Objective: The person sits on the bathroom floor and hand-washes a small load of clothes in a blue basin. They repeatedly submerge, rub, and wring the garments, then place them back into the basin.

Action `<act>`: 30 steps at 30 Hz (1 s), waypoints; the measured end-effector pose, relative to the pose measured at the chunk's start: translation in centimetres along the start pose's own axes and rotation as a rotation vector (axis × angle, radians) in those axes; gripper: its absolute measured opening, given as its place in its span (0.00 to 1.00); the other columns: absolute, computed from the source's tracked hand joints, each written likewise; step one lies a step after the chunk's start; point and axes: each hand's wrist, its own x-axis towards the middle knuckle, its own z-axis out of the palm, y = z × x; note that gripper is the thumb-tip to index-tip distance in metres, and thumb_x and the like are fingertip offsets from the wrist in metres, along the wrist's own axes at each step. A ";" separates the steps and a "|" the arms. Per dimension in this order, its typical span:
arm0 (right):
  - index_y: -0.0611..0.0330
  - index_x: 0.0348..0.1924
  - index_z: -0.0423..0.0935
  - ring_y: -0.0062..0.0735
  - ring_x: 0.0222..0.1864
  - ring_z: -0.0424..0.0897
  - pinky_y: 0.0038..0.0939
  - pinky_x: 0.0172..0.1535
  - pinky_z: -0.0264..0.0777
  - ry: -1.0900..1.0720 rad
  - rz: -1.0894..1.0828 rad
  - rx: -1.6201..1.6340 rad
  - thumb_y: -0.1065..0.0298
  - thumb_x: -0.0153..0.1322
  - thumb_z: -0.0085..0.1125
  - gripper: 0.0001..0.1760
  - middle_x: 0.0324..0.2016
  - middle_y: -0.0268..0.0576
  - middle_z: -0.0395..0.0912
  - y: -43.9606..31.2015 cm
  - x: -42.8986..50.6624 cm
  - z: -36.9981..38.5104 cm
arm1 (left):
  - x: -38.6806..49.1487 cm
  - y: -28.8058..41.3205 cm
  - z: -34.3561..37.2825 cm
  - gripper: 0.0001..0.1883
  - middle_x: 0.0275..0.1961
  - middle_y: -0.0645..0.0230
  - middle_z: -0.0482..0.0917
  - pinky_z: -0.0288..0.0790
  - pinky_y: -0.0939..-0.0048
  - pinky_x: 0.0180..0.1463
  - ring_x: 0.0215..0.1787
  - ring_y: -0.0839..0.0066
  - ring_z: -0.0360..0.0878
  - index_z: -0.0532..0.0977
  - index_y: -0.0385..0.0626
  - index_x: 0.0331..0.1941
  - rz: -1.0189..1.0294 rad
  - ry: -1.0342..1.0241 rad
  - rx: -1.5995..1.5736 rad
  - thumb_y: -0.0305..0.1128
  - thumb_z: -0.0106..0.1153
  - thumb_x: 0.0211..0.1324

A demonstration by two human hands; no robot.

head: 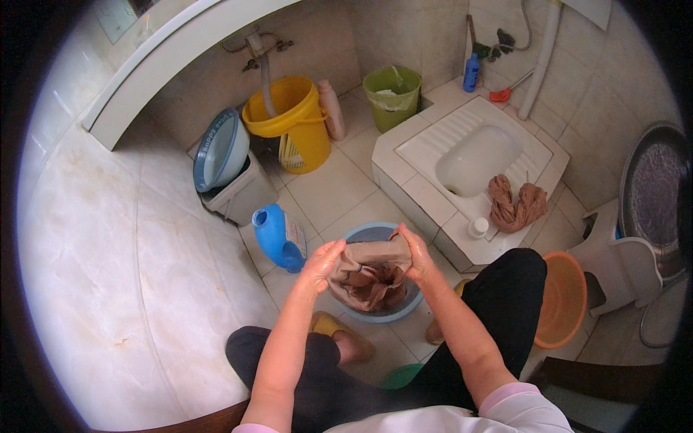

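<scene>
A wet brown garment (pixel 373 254) is stretched between my two hands above a blue plastic basin (pixel 379 318) on the tiled floor. My left hand (pixel 324 264) grips its left edge, and my right hand (pixel 414 254) grips its right edge. The lower part of the cloth hangs bunched down into the basin. A blue detergent bottle (pixel 281 238) without a cap stands left of the basin. Another twisted brown cloth (pixel 517 205) lies on the squat toilet's tiled platform, beside a white cap (pixel 478 228).
A squat toilet (pixel 479 157) sits on a raised tiled step ahead right. A yellow bucket (pixel 306 146), green bin (pixel 392 103) and grey bin with a blue basin (pixel 222 151) stand ahead. An orange basin (pixel 563 303) and plastic stool (pixel 617 260) are at right; a wall (pixel 162 260) borders the left.
</scene>
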 end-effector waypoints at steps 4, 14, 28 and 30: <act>0.53 0.32 0.71 0.29 0.32 0.76 0.34 0.35 0.74 -0.008 0.029 0.027 0.52 0.70 0.55 0.14 0.28 0.37 0.73 -0.7 -0.2 -0.2 | -0.1 0.2 0.1 0.13 0.37 0.75 0.77 0.70 0.76 0.43 0.38 0.82 0.74 0.73 0.45 0.38 0.096 -0.026 0.104 0.44 0.51 0.63; 0.62 0.29 0.67 0.49 0.31 0.74 0.41 0.35 0.69 -0.193 -0.784 -1.383 0.60 0.70 0.48 0.14 0.25 0.54 0.72 7.4 -6.0 10.7 | 4.9 -10.5 -2.1 0.15 0.41 0.69 0.76 0.71 0.70 0.42 0.41 0.74 0.74 0.72 0.48 0.39 0.123 -0.579 -0.747 0.48 0.50 0.61; 0.60 0.23 0.68 0.53 0.17 0.75 0.47 0.20 0.69 0.357 -0.702 -1.717 0.58 0.69 0.48 0.16 0.15 0.52 0.73 6.6 -2.3 5.6 | -0.5 -7.3 6.4 0.11 0.36 0.70 0.79 0.74 0.65 0.36 0.36 0.72 0.78 0.73 0.44 0.37 -0.187 0.123 -0.545 0.38 0.54 0.57; 0.60 0.25 0.68 0.55 0.18 0.75 0.49 0.20 0.68 0.372 -0.736 -1.636 0.56 0.70 0.47 0.17 0.16 0.54 0.73 4.8 -2.1 6.2 | 0.1 -8.0 6.6 0.11 0.34 0.69 0.78 0.74 0.64 0.35 0.34 0.72 0.77 0.73 0.46 0.36 -0.235 0.109 -0.576 0.40 0.52 0.58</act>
